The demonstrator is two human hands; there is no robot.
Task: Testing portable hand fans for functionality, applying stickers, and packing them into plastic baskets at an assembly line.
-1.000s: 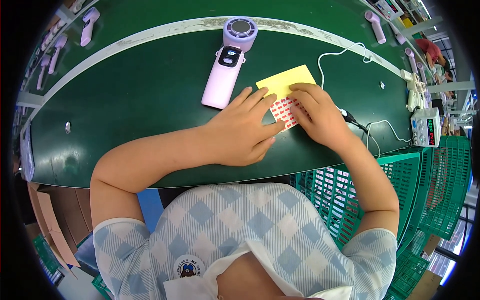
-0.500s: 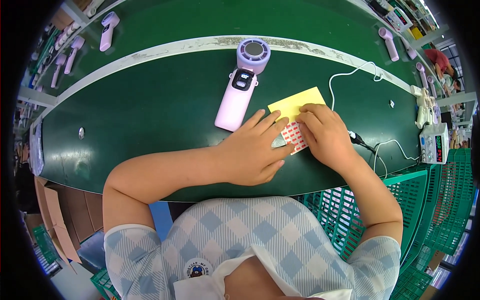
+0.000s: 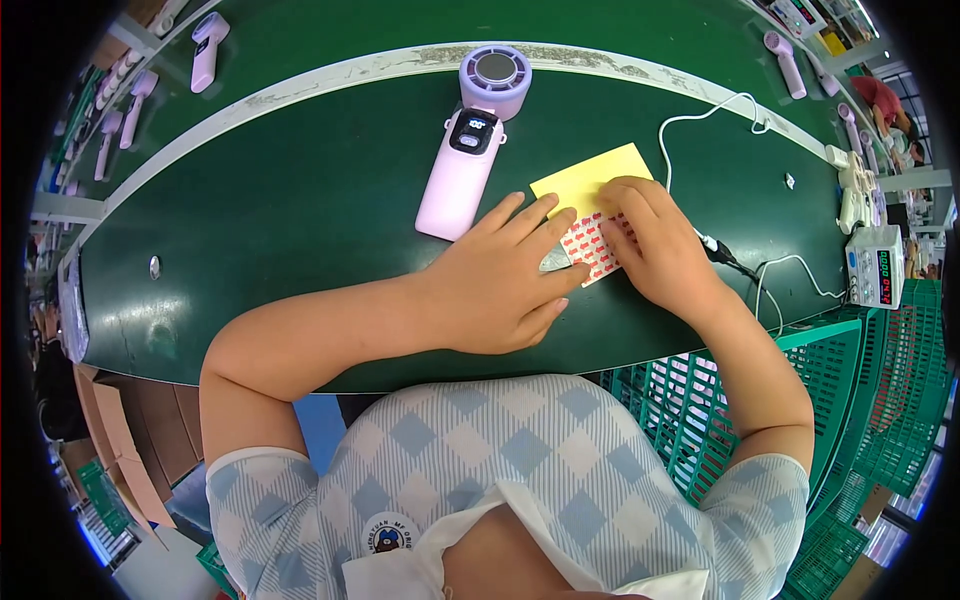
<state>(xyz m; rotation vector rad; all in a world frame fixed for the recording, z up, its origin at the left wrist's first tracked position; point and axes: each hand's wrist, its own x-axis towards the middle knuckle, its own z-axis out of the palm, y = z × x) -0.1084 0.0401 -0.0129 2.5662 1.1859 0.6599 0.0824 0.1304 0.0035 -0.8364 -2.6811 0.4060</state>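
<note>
A sheet of stickers with rows of red arrow shapes (image 3: 592,246) lies on the green table, with a yellow sheet (image 3: 592,176) at its far side. My left hand (image 3: 505,275) rests flat across the left edge of the sticker sheet, fingers spread. Over the right part of both sheets, my right hand (image 3: 657,240) has its fingers bent and thumb drawn in near the fingertips. Whatever lies between those fingertips is hidden. Beyond my left hand lies a pink and lilac handheld fan (image 3: 457,185), its small display lit and its round head pointing away from me.
A white cable (image 3: 668,140) curves across the right of the table (image 3: 300,200), near a black connector (image 3: 722,252). A power supply (image 3: 876,267) stands at the right edge above green crates (image 3: 690,410). More fans (image 3: 206,62) lie beyond a pale ledge; a cardboard box (image 3: 120,440) sits lower left.
The whole view has shifted, so the table and fan sit higher in the picture. Both hands stay at the sheets; the right thumb and fingers have shifted slightly.
</note>
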